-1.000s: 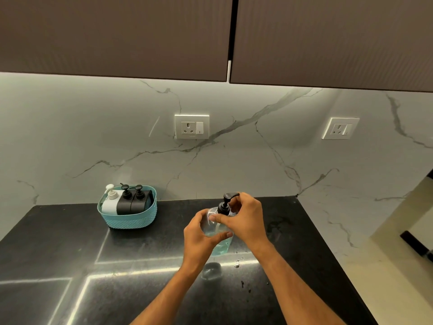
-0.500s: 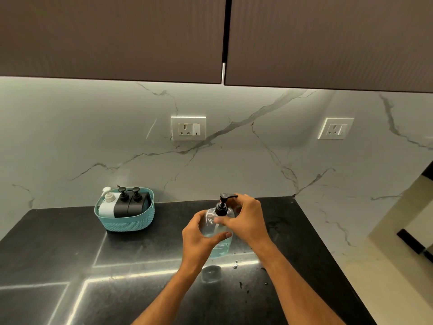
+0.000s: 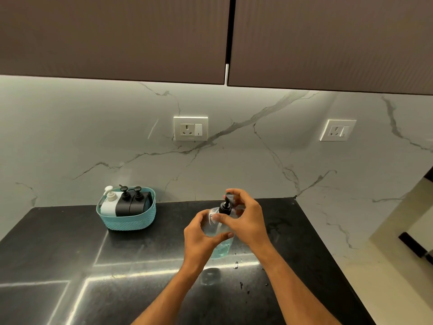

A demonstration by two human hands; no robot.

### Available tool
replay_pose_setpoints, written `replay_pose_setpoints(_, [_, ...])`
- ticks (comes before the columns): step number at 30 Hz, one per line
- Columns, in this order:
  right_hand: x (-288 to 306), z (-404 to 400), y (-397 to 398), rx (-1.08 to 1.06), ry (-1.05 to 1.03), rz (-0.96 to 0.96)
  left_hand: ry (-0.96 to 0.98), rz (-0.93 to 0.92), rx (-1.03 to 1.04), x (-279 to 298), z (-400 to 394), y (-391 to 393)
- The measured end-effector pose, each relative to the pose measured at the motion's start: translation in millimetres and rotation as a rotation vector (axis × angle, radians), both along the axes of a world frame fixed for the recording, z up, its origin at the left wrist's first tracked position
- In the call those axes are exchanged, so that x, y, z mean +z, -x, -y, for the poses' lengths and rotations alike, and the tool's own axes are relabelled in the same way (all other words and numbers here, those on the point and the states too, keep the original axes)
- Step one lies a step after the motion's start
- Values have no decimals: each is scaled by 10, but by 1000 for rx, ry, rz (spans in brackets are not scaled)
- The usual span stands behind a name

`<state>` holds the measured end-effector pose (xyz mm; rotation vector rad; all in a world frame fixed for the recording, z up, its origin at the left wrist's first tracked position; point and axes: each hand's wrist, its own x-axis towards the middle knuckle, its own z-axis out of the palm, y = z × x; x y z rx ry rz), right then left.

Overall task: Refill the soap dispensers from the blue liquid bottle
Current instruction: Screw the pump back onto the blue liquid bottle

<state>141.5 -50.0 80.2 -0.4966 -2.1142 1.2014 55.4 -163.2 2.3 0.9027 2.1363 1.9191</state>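
Right hand (image 3: pixel 246 221) curled over the black pump head (image 3: pixel 226 205), thumb and fingers pinching around its collar; nozzle poking up past the fingertips; whether the pump is being screwed on or off, not readable. Left hand (image 3: pixel 201 235) wrapped round the body of the clear soap dispenser (image 3: pixel 220 245), thumb across the front, steadying it. Dispenser upright, long axis vertical, base seemingly on the black countertop (image 3: pixel 70 266), directly under the right hand and just right of the left palm; blue liquid pooled only in the lower part, rest clear. Judged: twist about that vertical axis is the governing move, right hand on top turning, left hand bracing against it; slip risk where the bottle looks wet. Droplets (image 3: pixel 236 265) on the counter just beside the base. Farther left, near the marble backsplash, teal basket (image 3: pixel 126 225) holding one white pump bottle (image 3: pixel 110 204) and two black pump bottles (image 3: pixel 132 202), well apart from both hands. Separate blue refill bottle not seen.
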Motion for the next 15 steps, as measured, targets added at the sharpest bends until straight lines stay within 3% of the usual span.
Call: replay_pose_setpoints(15, [39,-63,-43,-10,-72,-12,0,8,-11,33,-4,-4])
